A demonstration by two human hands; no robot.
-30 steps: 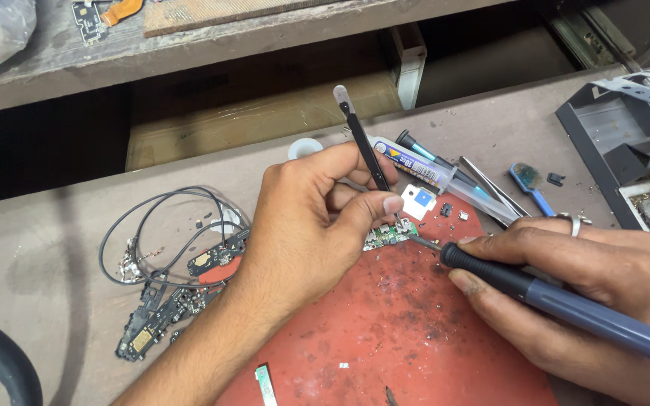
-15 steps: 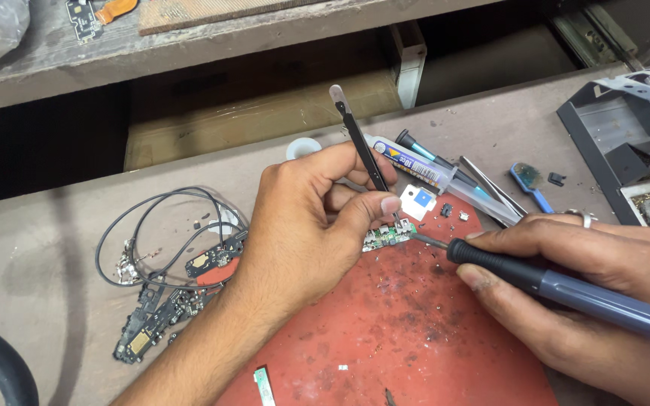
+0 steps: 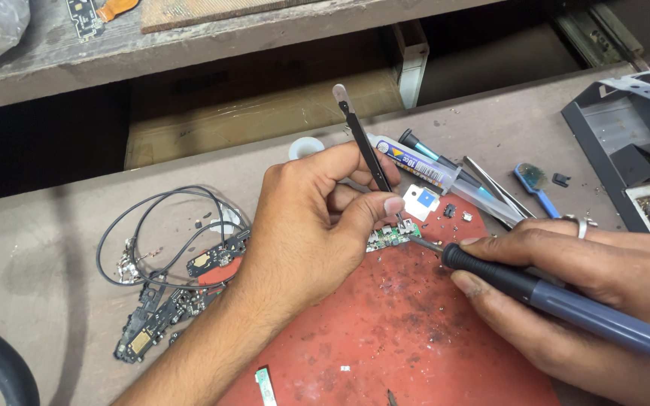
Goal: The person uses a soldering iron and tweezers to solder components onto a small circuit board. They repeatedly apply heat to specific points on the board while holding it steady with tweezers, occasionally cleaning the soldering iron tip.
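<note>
I see the left hand [image 3: 317, 225] pinched round black tweezers [image 3: 362, 143], thumb and fingers clenched on the shaft, tips down on a small green circuit board [image 3: 389, 239]. The board lies at the upper edge of the red work mat [image 3: 385, 331], approx mid-width, just under the left thumb. The right hand [image 3: 581, 293] grips a soldering iron [image 3: 566, 301] w/ a black collar and blue-grey handle, held like a pen; its tip touches or nearly touches the board's right end, can't tell which.

Handling, my judgement: board is tiny, light, stiff but fragile, w/ fine parts on top. It'd skid on the mat if nudged, so it needs pinning by an edge w/ the tweezers, not by the populated face. Iron: take by the handle only, never fwd of the collar.

Counts: 1 green board under work, 1 pair of tweezers in hand, 1 iron. On the bench beyond the mat's top edge: 1 syringe [image 3: 430, 171] w/ a label, a second pair of tweezers [image 3: 499, 188], metal, lying flat, and 1 small blue brush [image 3: 536, 188]. Left of the mat: a loop of thin black cables [image 3: 159, 225] and a heap of dark scrap boards [image 3: 174, 301], approx 3 or 4, overlapped so no exact count. A grey metal stand [image 3: 626, 128] sits at the bench's right edge.
</note>
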